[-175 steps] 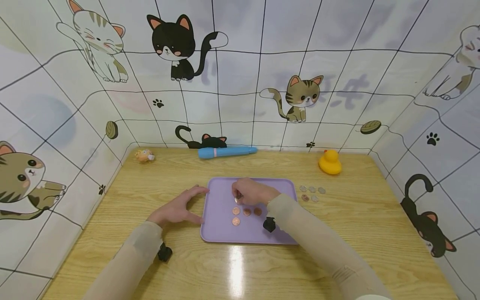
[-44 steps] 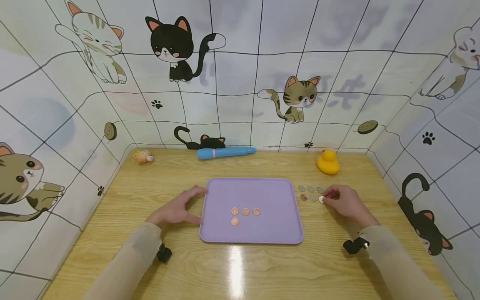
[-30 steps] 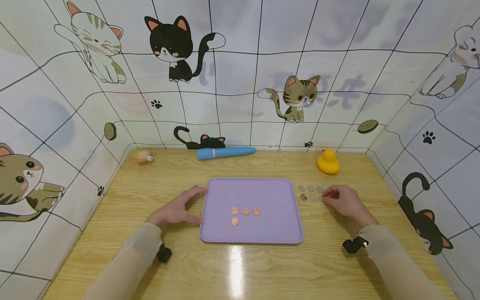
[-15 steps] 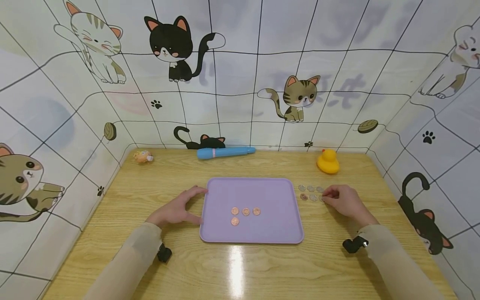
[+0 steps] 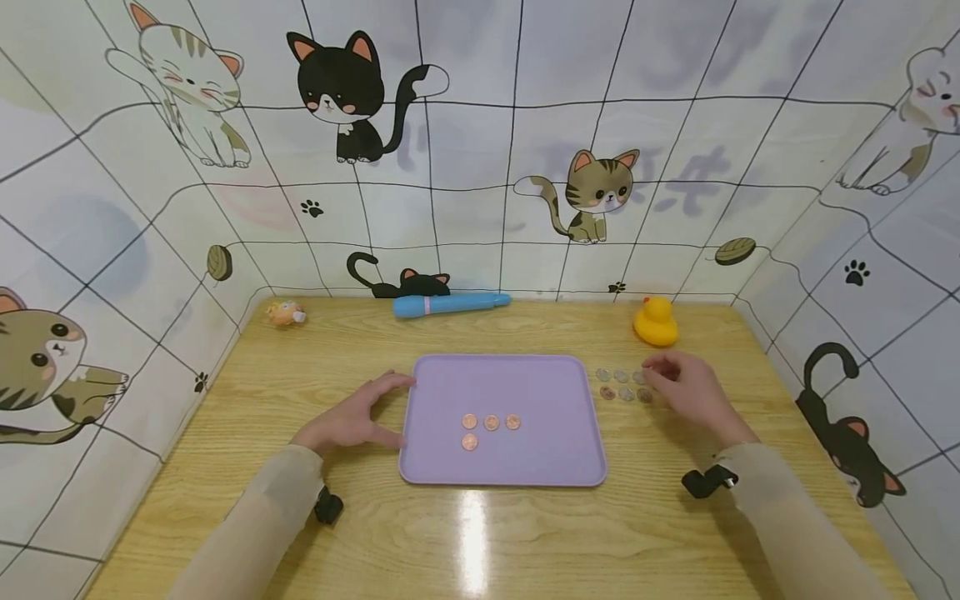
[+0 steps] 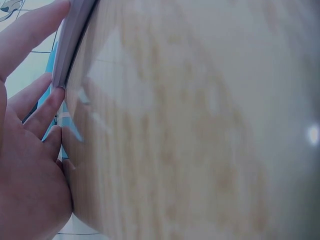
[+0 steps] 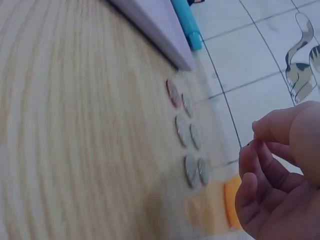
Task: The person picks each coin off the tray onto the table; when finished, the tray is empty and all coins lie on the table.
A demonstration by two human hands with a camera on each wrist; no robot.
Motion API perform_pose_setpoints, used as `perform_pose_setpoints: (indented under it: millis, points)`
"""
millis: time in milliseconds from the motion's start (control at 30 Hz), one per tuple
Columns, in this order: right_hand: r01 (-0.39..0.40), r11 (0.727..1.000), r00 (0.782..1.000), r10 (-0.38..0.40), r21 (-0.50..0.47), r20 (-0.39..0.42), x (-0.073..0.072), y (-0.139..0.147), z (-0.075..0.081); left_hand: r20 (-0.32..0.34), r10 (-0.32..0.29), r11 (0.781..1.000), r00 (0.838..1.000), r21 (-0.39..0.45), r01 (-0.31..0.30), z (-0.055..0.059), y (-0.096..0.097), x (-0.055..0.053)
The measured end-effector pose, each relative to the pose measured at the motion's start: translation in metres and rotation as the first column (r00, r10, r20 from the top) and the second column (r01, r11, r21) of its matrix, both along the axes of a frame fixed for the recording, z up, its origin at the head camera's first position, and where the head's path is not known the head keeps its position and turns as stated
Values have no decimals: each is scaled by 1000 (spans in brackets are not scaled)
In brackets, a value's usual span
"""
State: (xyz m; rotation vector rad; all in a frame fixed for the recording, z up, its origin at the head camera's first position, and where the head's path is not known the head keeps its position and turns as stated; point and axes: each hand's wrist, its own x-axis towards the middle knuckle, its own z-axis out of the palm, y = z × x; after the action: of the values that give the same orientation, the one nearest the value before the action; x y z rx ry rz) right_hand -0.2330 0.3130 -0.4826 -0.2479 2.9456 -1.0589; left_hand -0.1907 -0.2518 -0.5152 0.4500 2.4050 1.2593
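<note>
My left hand spreads thumb and fingers along the left edge of the purple tray; in the left wrist view its fingertips touch the tray's rim. Several copper coins lie on the tray, most in a row and one below. Right of the tray, my right hand hovers just above two short rows of coins, mostly silver. In the right wrist view its thumb and forefinger are bent close together, with no coin clearly seen between them. The coins there lie flat on the table.
A yellow rubber duck stands behind the right hand. At the back wall lies a blue pen-shaped stick. A small peach-coloured toy sits at the back left. Cat-print cloth walls enclose the wooden table.
My right hand has gone from the tray to the coins at right. The coin it carried now lies at their right end, let go, and the hand has lifted slightly. The left hand is still.
</note>
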Motion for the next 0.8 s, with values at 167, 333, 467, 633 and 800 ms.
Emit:
perform_pose_setpoints:
  millis: [167, 333, 467, 633, 800]
  points:
    - [-98, 994, 995, 96, -54, -35, -1, -25, 9, 1, -4, 1000, 1000, 0, 4, 2, 1, 1]
    - [-256, 963, 967, 255, -77, -26, -2, -58, 11, 0, -2, 1000, 1000, 3, 2, 4, 1, 2]
    - [-390, 920, 921, 390, -45, -11, -3, -83, 11, -2, -2, 1000, 1000, 6, 2, 3, 0, 1]
    - [-529, 849, 848, 529, 0, 28, -4, -111, 8, -7, -8, 1000, 1000, 4, 8, 3, 0, 1]
    - [-627, 778, 779, 625, 47, 44, -3, -134, 4, -4, -7, 1000, 1000, 1, 7, 3, -1, 1]
